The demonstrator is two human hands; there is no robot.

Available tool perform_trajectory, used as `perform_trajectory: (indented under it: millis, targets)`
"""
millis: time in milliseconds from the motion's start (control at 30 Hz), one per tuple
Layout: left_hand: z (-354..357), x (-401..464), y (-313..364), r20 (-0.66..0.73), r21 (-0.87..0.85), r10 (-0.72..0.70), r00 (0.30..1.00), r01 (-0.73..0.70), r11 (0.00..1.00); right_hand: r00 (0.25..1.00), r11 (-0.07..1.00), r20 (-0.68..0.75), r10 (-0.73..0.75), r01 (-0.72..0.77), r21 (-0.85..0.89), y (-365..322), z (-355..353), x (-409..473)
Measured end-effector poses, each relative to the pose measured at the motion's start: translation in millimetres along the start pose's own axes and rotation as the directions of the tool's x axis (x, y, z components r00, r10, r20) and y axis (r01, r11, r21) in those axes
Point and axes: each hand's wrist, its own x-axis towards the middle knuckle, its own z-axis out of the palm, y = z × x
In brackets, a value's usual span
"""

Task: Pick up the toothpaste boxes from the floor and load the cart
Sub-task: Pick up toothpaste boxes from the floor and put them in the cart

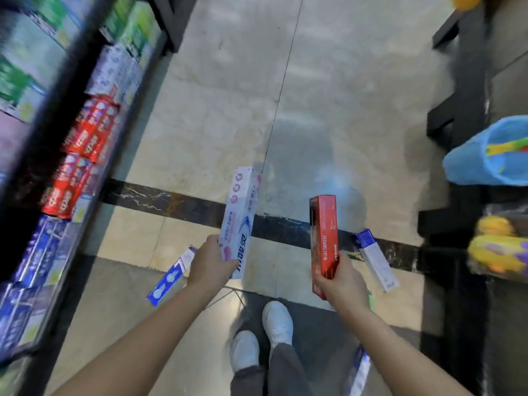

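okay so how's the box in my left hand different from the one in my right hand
Colour: the white and pink box in the left hand is pale with pink dots and blue lettering; the red box in the right hand is solid red with white lettering.
Pose: the white and pink box leans to the right at its top; the red box stands nearly upright.
Shared: both are long, narrow toothpaste cartons, each gripped at its lower end, off the floor.
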Motion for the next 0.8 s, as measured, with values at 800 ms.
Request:
perform_trajectory:
  millis: [800]
  targets:
    - [-154,-489,48,-0.301,-0.09,0.254,0.919,-0.293,0.952,0.887,0.921,-0.261,-0.382,0.39,-0.025,40,-206,-425]
